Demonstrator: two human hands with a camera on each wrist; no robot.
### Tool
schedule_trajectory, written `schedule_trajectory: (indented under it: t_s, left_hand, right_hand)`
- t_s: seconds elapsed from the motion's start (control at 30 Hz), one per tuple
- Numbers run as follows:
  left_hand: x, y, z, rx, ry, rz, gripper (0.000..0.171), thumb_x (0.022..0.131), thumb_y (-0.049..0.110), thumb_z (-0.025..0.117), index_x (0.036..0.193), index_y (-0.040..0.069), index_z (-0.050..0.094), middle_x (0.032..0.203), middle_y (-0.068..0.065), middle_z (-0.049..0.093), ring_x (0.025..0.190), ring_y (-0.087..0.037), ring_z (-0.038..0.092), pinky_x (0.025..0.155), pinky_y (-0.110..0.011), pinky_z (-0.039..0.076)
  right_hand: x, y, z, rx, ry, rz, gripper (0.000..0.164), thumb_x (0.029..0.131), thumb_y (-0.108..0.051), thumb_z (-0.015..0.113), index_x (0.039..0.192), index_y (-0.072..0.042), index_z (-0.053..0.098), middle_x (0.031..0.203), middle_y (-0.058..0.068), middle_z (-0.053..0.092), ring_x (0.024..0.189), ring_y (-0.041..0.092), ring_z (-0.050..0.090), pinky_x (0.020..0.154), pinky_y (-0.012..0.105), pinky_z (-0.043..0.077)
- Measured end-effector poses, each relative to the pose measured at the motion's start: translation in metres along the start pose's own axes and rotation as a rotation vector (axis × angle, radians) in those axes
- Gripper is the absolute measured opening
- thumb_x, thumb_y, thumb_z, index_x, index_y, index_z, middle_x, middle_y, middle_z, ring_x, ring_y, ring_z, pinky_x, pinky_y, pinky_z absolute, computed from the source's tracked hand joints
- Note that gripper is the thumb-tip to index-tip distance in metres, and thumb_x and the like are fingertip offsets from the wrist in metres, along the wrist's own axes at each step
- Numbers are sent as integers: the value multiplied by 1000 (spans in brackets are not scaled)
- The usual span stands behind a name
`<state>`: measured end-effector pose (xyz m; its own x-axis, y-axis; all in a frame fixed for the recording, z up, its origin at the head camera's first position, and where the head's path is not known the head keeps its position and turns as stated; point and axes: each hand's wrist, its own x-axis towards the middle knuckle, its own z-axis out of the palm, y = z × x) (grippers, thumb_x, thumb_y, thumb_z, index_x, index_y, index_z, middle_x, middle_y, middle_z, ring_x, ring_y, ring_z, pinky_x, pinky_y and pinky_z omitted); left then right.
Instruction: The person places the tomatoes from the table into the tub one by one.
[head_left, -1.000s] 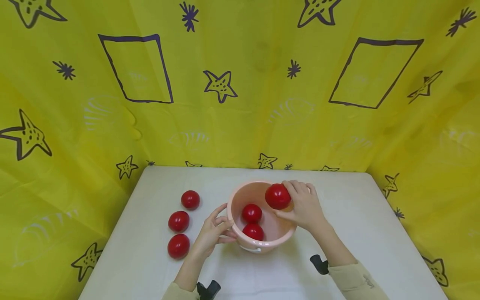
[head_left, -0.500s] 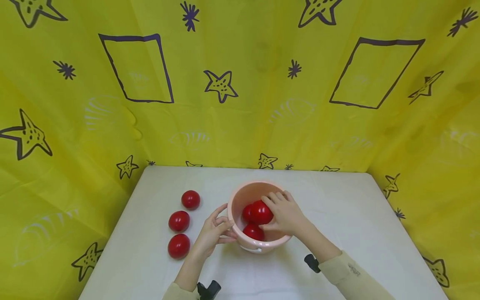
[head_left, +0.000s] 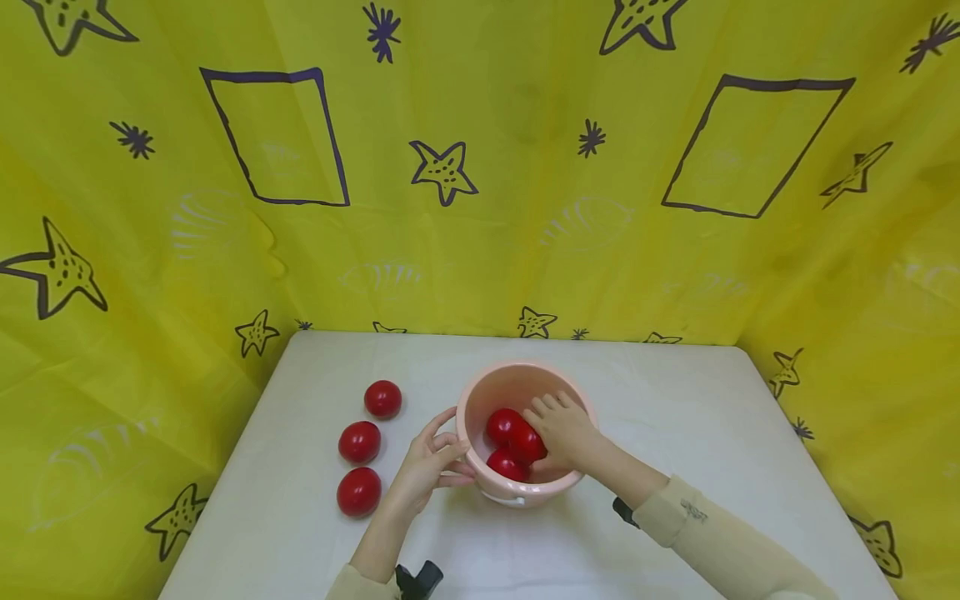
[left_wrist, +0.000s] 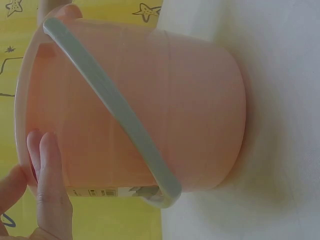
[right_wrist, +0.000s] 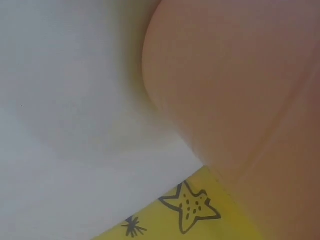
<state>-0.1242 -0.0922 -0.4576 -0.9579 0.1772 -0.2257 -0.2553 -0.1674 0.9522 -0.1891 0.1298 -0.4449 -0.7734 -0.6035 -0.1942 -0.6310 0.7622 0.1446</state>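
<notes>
A pink bucket (head_left: 501, 483) stands upright on the white table, with three glossy red balls inside. My left hand (head_left: 422, 473) grips its left rim, thumb over the edge and fingers along the outside wall. The left wrist view shows those fingers (left_wrist: 50, 165) against the bucket's side, below the rim. My right hand (head_left: 564, 432) reaches down into the bucket, fingers and thumb round one red ball (head_left: 528, 443). That ball sits against another red ball (head_left: 503, 425) and a nearer red ball (head_left: 507, 464). In the right wrist view the bucket wall (right_wrist: 240, 90) hides the right hand.
Three more red balls lie in a row left of the bucket: a far one (head_left: 383, 400), a middle one (head_left: 359, 442) and a near one (head_left: 359, 492). A pale handle (left_wrist: 115, 105) hangs against the bucket's side. A yellow curtain (head_left: 480, 250) encloses the table (head_left: 675, 400).
My right hand has carried its red ball from above the bucket's right side down and left, to beside the two balls inside. The left hand has stayed on the rim.
</notes>
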Motion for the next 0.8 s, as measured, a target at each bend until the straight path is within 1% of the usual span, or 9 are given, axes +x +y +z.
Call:
schedule_trajectory:
  t_s: [0.13, 0.33, 0.43, 0.53, 0.67, 0.8]
  left_hand:
    - [-1, 0, 0, -1, -1, -4, 64, 88, 10, 59, 143, 9, 25, 80, -2, 60, 64, -17, 67, 63, -36, 56]
    - [-1, 1, 0, 5, 1, -6, 64, 88, 11, 58, 143, 10, 25, 81, -2, 60, 65, -18, 67, 64, -36, 56]
    - [-1, 1, 0, 7, 5, -7, 64, 89, 11, 58, 143, 10, 25, 82, -2, 61, 65, -18, 67, 64, -36, 56]
    - [-1, 1, 0, 12, 9, -5, 64, 89, 11, 58, 143, 10, 25, 83, -3, 61, 66, -18, 67, 64, -36, 56]
    - [0, 1, 0, 16, 12, -4, 63, 89, 11, 58, 143, 10, 26, 83, -4, 61, 66, -19, 67, 64, -36, 56]
    - [-1, 1, 1, 18, 14, -10, 62, 89, 11, 57, 143, 10, 26, 83, -4, 61, 66, -18, 67, 64, -35, 56]
  right_hand:
    - [3, 0, 3, -24, -23, 20, 79, 62, -47, 78, 127, -12, 51, 127, 9, 51, 120, 28, 40, 103, 47, 31]
    - [6, 1, 7, -118, 16, 10, 75, 57, -44, 82, 120, -15, 53, 115, 7, 54, 109, 23, 45, 96, 41, 37]
    - [6, 1, 7, -168, 32, 0, 72, 55, -42, 83, 116, -16, 55, 110, 6, 55, 105, 22, 45, 92, 39, 37]
    - [7, 2, 8, -189, 31, 0, 69, 54, -42, 84, 113, -17, 56, 106, 5, 55, 102, 21, 46, 90, 37, 37]
    - [7, 1, 7, -185, 0, 11, 71, 54, -42, 84, 114, -17, 57, 109, 4, 56, 105, 21, 45, 92, 38, 36]
    - [7, 2, 5, -173, -32, 19, 68, 60, -39, 81, 120, -15, 57, 117, 6, 56, 111, 23, 45, 97, 41, 35]
